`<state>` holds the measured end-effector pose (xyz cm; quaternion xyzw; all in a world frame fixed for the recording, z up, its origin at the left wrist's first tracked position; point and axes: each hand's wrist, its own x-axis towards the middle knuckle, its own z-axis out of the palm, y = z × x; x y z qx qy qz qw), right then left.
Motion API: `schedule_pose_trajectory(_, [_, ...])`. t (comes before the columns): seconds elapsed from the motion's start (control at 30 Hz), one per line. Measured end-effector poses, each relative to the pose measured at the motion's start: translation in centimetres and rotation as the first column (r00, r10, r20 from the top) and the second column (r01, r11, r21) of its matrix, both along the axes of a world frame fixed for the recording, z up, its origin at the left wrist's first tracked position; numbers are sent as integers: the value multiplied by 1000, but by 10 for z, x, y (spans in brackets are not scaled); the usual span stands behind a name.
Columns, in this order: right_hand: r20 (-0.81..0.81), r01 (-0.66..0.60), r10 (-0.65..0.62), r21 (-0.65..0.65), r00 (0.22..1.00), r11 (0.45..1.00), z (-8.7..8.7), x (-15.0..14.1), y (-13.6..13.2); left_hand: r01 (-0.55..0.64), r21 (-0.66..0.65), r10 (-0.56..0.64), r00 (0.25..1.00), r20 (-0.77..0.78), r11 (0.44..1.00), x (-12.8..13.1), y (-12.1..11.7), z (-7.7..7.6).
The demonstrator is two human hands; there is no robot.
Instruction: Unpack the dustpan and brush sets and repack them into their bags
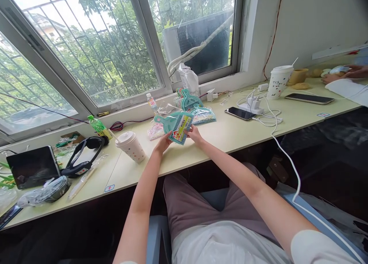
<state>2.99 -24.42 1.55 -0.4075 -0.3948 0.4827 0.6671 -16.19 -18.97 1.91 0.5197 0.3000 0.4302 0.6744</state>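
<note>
Holding a teal dustpan set (pixel 178 128) in both hands, over the front part of the tabletop (pixel 227 139), between the paper cup (pixel 130 146) on the left and the black phone (pixel 240 113) on the right. Pinches the lower left edge with the fingers of the left hand (pixel 164 142); pinches the right edge with the fingers of the right hand (pixel 194 134). Tilts the set, handle to the upper left, with the yellow printed label (pixel 181 128) facing up toward the camera. Cannot tell whether the lower edge touches the tabletop (too little showing between).

Just behind, see a row of upright dustpans (pixel 188 99), mostly teal, with a flat-lying packaged set (pixel 204 116) in front, near the right hand. Note a small clear bottle (pixel 151 103) by the window ledge, and a pinkish packet (pixel 155 131) lying near the left hand.

Farther left, find a green-capped bottle (pixel 99 127), black headphones (pixel 85 156) and a dark-screened tablet (pixel 33 167) leaning upright. Farther right, find white cables (pixel 274 120) looping from a charging block (pixel 252 105), a lidded cup (pixel 278 82) and a second phone (pixel 309 99). At far right, glimpse another person's hands (pixel 358 71), partly cut off, around a small object (too unclear to name).
</note>
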Motion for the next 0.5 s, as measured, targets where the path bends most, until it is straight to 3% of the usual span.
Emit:
schedule_pose_trajectory(0.13, [-42,43,-42,21,998,999,0,1,-1,53,-17,-53,998,-21,998,6,-3,-3])
schedule_pose_trajectory(0.23, [-73,109,-107,22,992,994,-2,2,-1,119,53,-119,993,-6,991,11,-7,-2])
schedule_pose_trajectory(0.33, [-87,127,-126,11,988,992,-3,2,1,68,125,-75,996,50,990,19,-13,1])
schedule_pose_trajectory(0.43, [-59,126,-125,0,990,992,-4,1,4,4,103,-9,999,53,995,25,-19,2])
schedule_pose_trajectory(0.5, [-23,149,-149,4,989,989,-5,1,6,56,64,-55,998,-19,996,27,-23,1])
